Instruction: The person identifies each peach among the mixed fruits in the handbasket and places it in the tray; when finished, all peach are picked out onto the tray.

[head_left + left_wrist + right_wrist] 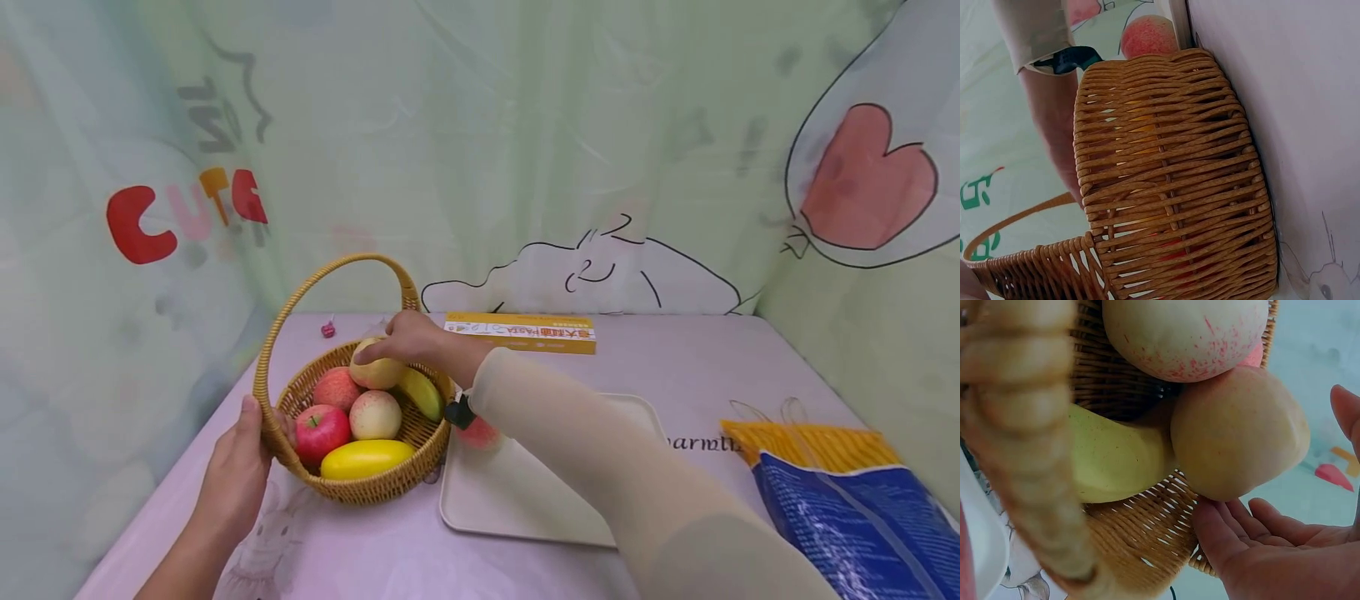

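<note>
My left hand [236,471] grips the wicker basket [367,492] at the left foot of its arched handle, thumb on the near side. Reaching through under the handle, my right hand [420,337] is at a pale yellow peach [1241,434] on the basket's far side. In the right wrist view its fingertips touch the peach from below, while the thumb stands apart from it. Also in the basket lie a red apple [322,433], a pink peach [336,389], a speckled whitish peach [375,415], a greenish-yellow banana [422,394] and a smooth, long yellow fruit [367,460].
A pale tray [525,508] stands right of the basket, with another peach [480,434] on it, partly behind my right wrist. Behind lies a yellow pasta box [521,333]. A blue and yellow bag [855,508] lies at right; a small magenta item [327,330] is at back left.
</note>
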Motion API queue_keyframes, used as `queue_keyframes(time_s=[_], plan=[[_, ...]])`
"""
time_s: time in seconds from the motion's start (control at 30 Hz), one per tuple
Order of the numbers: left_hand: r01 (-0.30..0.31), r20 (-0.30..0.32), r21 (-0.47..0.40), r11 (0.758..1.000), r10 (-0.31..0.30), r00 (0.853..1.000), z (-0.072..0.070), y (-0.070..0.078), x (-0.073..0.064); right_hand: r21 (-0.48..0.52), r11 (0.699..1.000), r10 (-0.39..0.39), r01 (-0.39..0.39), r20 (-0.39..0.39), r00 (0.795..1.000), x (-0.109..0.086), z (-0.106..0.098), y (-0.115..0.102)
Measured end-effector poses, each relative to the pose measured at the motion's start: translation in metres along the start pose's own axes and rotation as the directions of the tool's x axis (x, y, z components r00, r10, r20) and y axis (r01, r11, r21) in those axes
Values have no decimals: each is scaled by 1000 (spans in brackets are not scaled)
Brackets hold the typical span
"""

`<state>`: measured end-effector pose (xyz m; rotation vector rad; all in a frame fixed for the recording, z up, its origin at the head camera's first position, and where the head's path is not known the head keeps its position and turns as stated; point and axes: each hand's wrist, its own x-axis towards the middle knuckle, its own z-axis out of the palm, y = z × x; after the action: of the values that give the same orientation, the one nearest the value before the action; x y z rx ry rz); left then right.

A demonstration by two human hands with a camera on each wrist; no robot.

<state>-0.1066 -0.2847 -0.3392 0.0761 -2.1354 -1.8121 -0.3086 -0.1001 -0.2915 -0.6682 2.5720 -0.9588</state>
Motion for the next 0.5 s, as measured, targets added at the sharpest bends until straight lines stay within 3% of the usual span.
queue_keyframes(time_s=[0.3,0.5], plan=[[-20,7,-1,1000,20,1000,1,2,-1,-49,999,-1,3,33,999,11,5,-2],[7,-4,36,999,-7,1000,1,3,-1,-108,994,22,-17,47,999,13,9,-7]])
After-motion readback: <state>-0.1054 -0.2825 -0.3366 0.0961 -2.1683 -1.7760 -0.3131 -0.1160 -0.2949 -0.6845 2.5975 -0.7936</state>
